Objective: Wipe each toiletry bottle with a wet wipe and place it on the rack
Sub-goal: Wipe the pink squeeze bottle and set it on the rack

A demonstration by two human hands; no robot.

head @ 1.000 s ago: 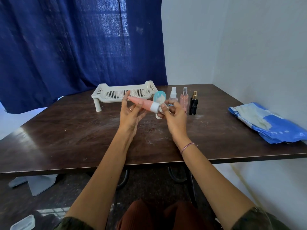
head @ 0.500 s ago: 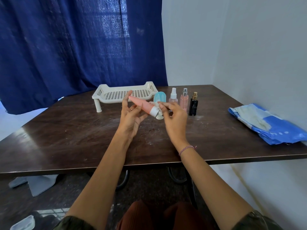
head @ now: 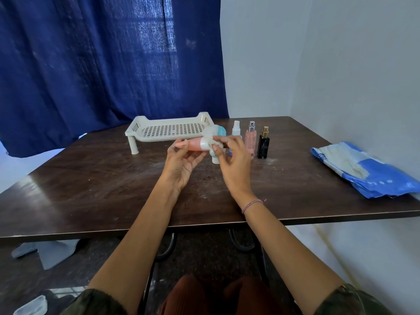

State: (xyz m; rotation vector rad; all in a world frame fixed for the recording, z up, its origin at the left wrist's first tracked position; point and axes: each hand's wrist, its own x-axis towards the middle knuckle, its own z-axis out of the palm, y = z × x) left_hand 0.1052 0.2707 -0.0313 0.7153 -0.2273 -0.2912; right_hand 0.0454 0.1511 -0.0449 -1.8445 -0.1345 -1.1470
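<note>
A pink tube (head: 194, 143) with a white cap lies sideways above the table, held in the fingers of my left hand (head: 180, 163). My right hand (head: 231, 160) pinches a small white wet wipe (head: 210, 143) against the tube's cap end. Behind them the white perforated rack (head: 169, 130) stands with nothing on it. To the right of the rack stand a blue-and-white tube (head: 220, 133), a small white spray bottle (head: 236, 128), a pink spray bottle (head: 250, 137) and a black bottle with a gold cap (head: 263, 144). My right hand partly hides the blue-and-white tube.
A blue and white wipes pack (head: 363, 169) lies at the right of the dark wooden table (head: 91, 189), near the white wall. A blue curtain hangs behind the table. Table legs and grey items on the floor show below the front edge.
The pink tube has tilted toward level and moved slightly left. My right hand has shifted the wipe around the cap end.
</note>
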